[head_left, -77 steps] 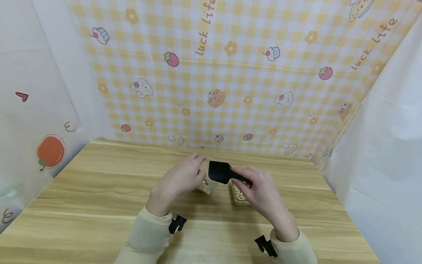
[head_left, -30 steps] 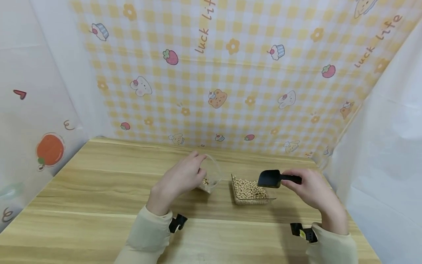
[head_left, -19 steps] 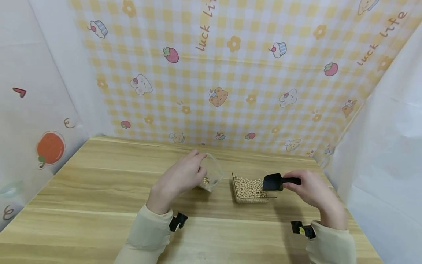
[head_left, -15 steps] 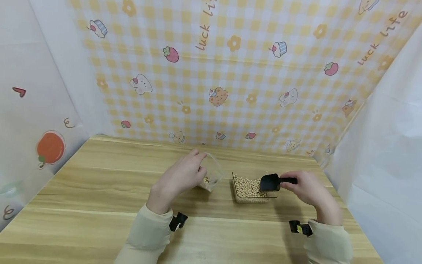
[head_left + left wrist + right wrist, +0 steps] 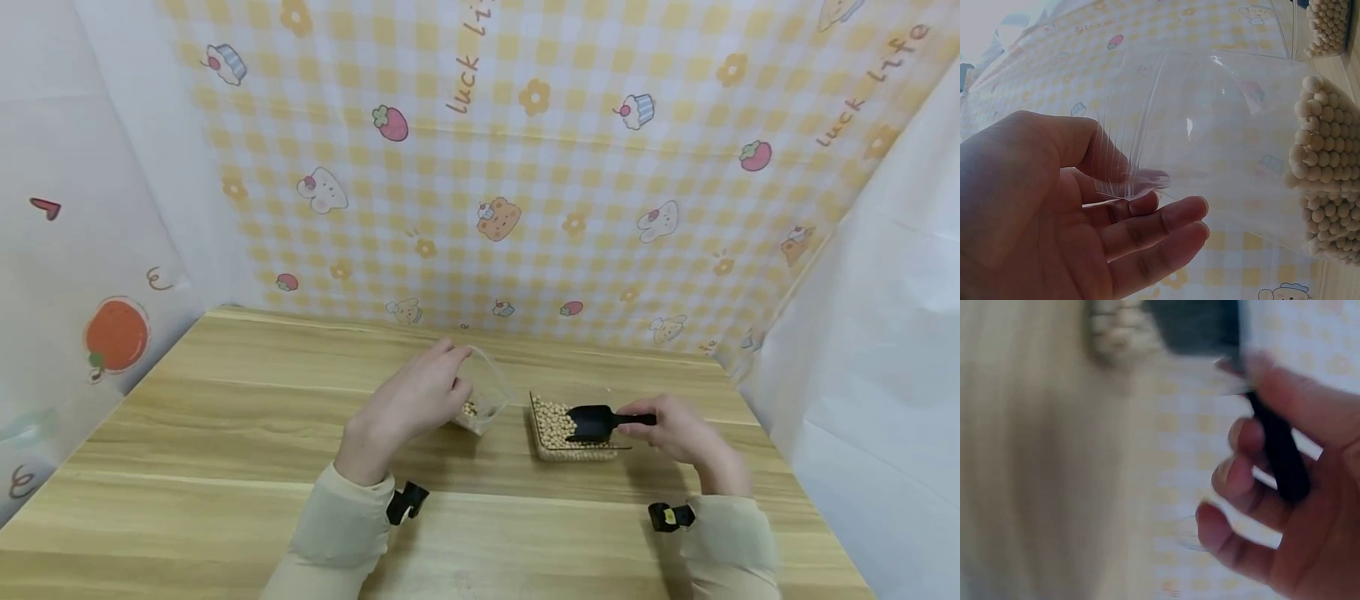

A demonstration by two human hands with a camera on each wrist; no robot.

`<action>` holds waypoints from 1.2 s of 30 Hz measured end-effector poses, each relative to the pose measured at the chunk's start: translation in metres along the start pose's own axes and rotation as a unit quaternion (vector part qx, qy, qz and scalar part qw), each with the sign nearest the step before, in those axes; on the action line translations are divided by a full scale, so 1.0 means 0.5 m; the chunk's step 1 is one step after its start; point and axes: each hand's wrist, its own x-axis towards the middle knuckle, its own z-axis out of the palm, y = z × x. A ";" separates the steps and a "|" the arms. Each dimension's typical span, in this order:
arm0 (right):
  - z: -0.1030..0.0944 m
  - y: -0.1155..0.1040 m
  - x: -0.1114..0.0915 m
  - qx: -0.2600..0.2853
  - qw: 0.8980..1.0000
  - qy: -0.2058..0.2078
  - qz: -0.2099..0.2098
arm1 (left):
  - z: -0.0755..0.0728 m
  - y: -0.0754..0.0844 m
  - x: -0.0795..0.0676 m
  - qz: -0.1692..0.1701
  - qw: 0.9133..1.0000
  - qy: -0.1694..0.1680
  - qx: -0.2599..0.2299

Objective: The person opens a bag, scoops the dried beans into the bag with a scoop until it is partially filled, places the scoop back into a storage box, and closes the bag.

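Observation:
My left hand [image 5: 416,400] pinches the upper edge of a clear plastic bag [image 5: 1210,119] between thumb and index finger. Beans [image 5: 1329,134], pale and round, fill the bag's bottom. My right hand [image 5: 675,429] holds a small black scoop [image 5: 592,423] by its handle. The scoop's blade lies among the beans in a clear rectangular container [image 5: 577,456], right of the bag. In the right wrist view, the scoop handle [image 5: 1282,450] runs between thumb and fingers; that view is blurred. Part of the bag is hidden behind the left hand in the head view.
The wooden table [image 5: 225,433] extends around both containers. Behind it hangs a yellow checked cloth [image 5: 450,167], with white sheets [image 5: 885,333] at the sides. A black wrist strap mount [image 5: 407,502] sits at the left cuff, another mount [image 5: 670,517] at the right.
My right hand has carried the scoop from beside the bag to the right, then down and leftward into the container's beans. The left hand keeps its hold on the bag.

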 end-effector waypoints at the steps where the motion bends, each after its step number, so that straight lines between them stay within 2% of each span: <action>1: 0.005 0.007 0.002 0.017 1.000 -0.005 0.000 | 0.001 0.002 0.000 0.000 1.000 -0.001 -0.002; 5: 0.024 0.026 0.010 0.082 0.997 -0.017 -0.002 | 0.005 0.004 0.002 0.000 1.000 -0.004 -0.004; 9: 0.037 0.034 0.014 0.139 0.990 -0.026 0.019 | 0.008 0.001 -0.001 -0.001 1.000 -0.005 -0.011; 14: 0.046 0.036 0.019 0.174 0.983 -0.041 0.047 | 0.011 -0.002 -0.006 -0.010 1.000 -0.009 -0.021; 20: 0.054 0.031 0.026 0.183 0.981 -0.026 0.055 | 0.006 0.003 -0.002 0.000 1.000 0.001 -0.012; 26: 0.068 0.023 0.029 0.178 0.982 -0.013 0.057 | 0.005 0.003 -0.002 -0.004 1.000 0.000 -0.008; 30: 0.070 0.019 0.029 0.166 0.986 -0.007 0.034 | 0.005 0.003 -0.004 -0.010 1.000 -0.002 -0.014; 36: 0.072 0.024 0.028 0.197 0.980 0.006 0.028 | 0.003 0.004 -0.004 -0.008 1.000 -0.001 -0.015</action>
